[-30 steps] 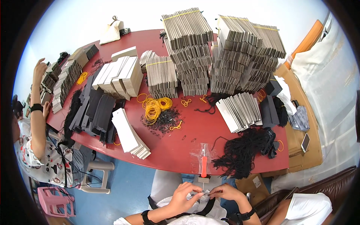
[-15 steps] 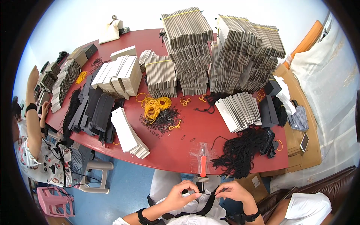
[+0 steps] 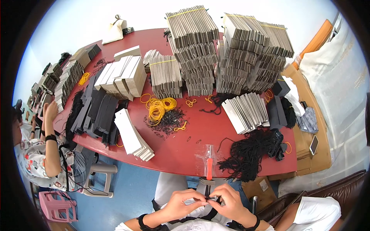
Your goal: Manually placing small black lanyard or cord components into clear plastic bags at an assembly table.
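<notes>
Over my lap, just off the table's near edge, my two hands meet with fingertips pinched together. Both my left hand [image 3: 184,203] and my right hand [image 3: 230,204] are closed on a thin black cord [image 3: 209,198], mostly hidden by the fingers. Directly beyond them, an orange-handled tool [image 3: 209,168] is fixed to the table edge under clear tape, its handle toward me. To its right lies a tangled heap of black cords [image 3: 248,158]. Small dark clips [image 3: 169,123] are scattered farther off, beside a bundle of yellow rubber bands [image 3: 158,111].
The red table [image 3: 173,154] carries tall banded stacks of grey boards [image 3: 196,54], white boards [image 3: 131,136] and black strips [image 3: 104,115]. At left another person [image 3: 42,158] works near a pink stool [image 3: 58,206]. A phone [image 3: 313,145] lies on cardboard at right.
My hands have come together, the right moving left toward the left hand, and the cord between them is now mostly covered. The person at left has lowered a raised arm to the table.
</notes>
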### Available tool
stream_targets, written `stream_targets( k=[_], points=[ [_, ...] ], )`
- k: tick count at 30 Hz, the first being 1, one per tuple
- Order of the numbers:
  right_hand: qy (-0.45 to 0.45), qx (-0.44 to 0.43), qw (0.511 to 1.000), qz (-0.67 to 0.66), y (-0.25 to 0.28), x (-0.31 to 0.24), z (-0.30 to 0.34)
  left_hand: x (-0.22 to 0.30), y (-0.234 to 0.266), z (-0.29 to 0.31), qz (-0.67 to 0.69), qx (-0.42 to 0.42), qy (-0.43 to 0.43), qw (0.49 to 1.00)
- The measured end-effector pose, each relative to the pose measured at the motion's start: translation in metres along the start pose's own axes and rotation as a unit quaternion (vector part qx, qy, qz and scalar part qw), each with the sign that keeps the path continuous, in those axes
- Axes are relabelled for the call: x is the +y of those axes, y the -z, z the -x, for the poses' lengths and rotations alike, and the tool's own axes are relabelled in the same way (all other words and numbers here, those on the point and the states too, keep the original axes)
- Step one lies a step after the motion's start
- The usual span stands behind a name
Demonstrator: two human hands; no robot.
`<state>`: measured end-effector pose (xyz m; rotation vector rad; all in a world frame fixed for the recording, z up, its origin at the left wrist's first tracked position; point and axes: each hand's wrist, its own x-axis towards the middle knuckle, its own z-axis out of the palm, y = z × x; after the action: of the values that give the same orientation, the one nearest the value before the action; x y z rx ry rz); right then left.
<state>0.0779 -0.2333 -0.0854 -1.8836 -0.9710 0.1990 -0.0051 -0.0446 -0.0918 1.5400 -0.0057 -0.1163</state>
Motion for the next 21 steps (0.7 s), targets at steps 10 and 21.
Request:
stream_targets(
  k=[10, 21],
  points=[
    [0.026, -0.162, 0.978, -0.132, -0.011, 0.003, 0.000, 0.042, 0.007, -0.016, 0.019, -0.032, -0.101, 0.994],
    [-0.091, -0.070, 0.983, -0.143, 0.002, -0.010, 0.001, 0.041, 0.035, -0.035, 0.314, 0.129, -0.120, 0.933]
  ],
)
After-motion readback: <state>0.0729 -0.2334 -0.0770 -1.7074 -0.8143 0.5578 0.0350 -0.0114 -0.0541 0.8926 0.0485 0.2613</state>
